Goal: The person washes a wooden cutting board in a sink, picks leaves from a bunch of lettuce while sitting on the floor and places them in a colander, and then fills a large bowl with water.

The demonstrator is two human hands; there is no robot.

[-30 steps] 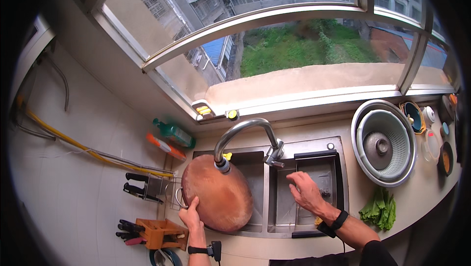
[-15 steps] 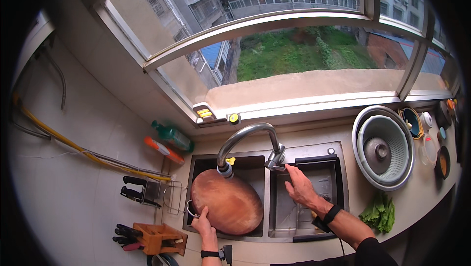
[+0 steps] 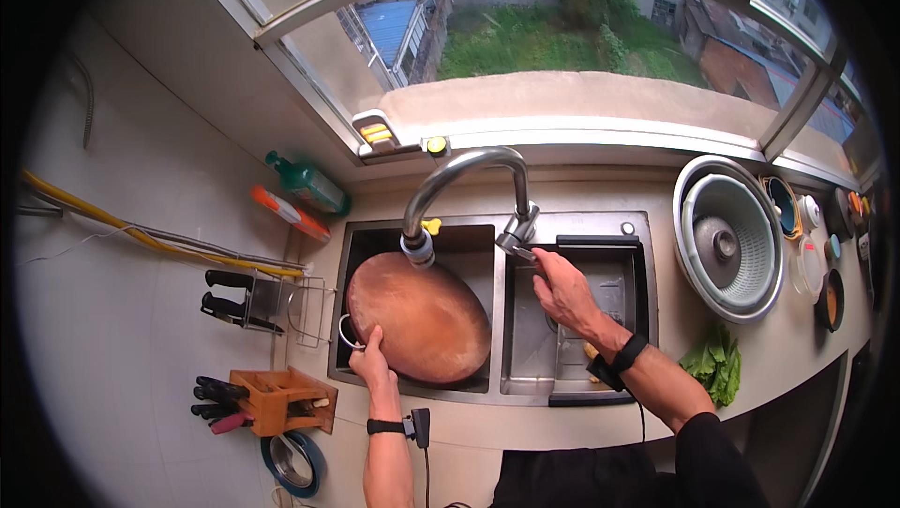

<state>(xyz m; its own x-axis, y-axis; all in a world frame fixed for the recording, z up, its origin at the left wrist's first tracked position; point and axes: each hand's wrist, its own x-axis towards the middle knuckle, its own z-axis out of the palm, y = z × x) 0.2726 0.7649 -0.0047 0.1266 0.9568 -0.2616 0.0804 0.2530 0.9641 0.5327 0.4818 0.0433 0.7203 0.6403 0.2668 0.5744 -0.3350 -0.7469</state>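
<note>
A round wooden cutting board (image 3: 422,321) leans in the left basin of the sink (image 3: 497,321). My left hand (image 3: 373,358) grips its near left edge beside a metal ring handle (image 3: 347,332); the thumb lies on the board's face. Over the board's far edge hangs the spout of a curved metal faucet (image 3: 469,159). My right hand (image 3: 567,292) is closed on the faucet lever (image 3: 527,254), its fingertips partly hidden behind the hand. I cannot make out any running water.
Right of the sink stand a metal bowl with a colander (image 3: 736,241) and leafy greens (image 3: 714,365). At left are a wooden knife block (image 3: 272,395), a wall rack with knives (image 3: 246,300), a green bottle (image 3: 309,185) and an orange-white bottle (image 3: 291,215).
The view has tilted downward, so the sink sits higher in the picture. My right fingers have closed more on the faucet lever. My left hand keeps its hold on the cutting board.
</note>
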